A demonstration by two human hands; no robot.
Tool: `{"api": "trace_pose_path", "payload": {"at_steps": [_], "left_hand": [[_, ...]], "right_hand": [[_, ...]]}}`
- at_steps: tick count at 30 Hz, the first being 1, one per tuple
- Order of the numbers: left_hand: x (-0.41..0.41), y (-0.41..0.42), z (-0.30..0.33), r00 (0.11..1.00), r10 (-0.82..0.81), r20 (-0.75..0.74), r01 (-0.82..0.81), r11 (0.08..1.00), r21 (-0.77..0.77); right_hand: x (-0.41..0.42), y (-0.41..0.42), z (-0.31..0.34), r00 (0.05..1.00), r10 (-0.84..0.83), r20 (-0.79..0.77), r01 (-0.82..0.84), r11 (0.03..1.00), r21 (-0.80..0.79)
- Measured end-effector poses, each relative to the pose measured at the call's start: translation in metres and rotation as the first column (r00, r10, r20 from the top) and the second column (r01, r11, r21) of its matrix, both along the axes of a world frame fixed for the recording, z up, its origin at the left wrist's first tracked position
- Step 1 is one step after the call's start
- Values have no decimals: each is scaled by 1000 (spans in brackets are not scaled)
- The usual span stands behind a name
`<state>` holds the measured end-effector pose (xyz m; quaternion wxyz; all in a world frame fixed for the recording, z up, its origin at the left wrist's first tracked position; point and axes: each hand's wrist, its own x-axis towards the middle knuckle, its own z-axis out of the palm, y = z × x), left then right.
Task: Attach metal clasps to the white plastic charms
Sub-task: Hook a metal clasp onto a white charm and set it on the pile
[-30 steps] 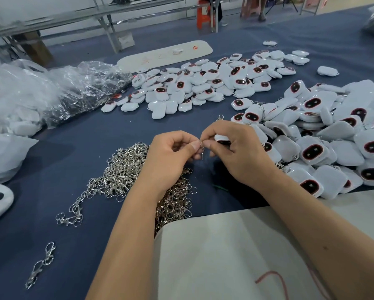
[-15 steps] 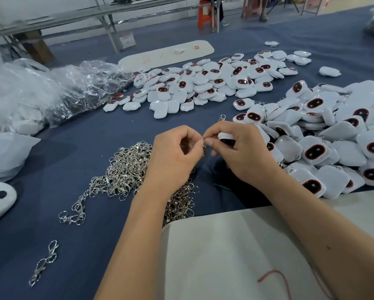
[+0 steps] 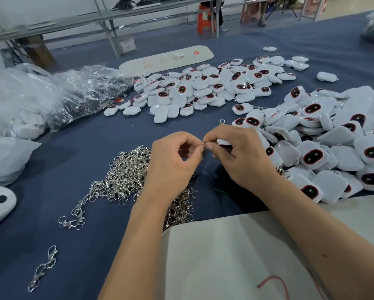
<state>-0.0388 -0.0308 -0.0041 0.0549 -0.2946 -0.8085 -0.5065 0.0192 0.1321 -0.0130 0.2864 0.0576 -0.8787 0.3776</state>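
Left hand (image 3: pixel 173 167) and right hand (image 3: pixel 242 156) pinching small silver metal clasp (image 3: pixel 204 149); right also gripping white plastic charm (image 3: pixel 223 142); above blue cloth-covered surface (image 3: pixel 73 159) beside heaped silver clasps (image 3: pixel 125 176).

Far left — crumpled clear plastic bags (image 3: pixel 52 94); long white board (image 3: pixel 166 59) beyond (red marks on it); orange stool (image 3: pixel 205 18) behind.
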Motion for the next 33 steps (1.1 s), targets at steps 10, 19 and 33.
{"api": "trace_pose_path", "payload": {"at_steps": [10, 19, 33], "left_hand": [[2, 5, -2, 997, 62, -46, -63, 998, -32], [3, 9, -4, 991, 131, -13, -131, 991, -17], [0, 5, -4, 991, -22, -130, 18, 999, -33]], "right_hand": [[1, 1, 0, 995, -60, -82, 75, 979, 191], [0, -1, -1, 991, -98, -91, 113, 977, 182], [1, -8, 4, 996, -69, 61, 90, 876, -473]]}}
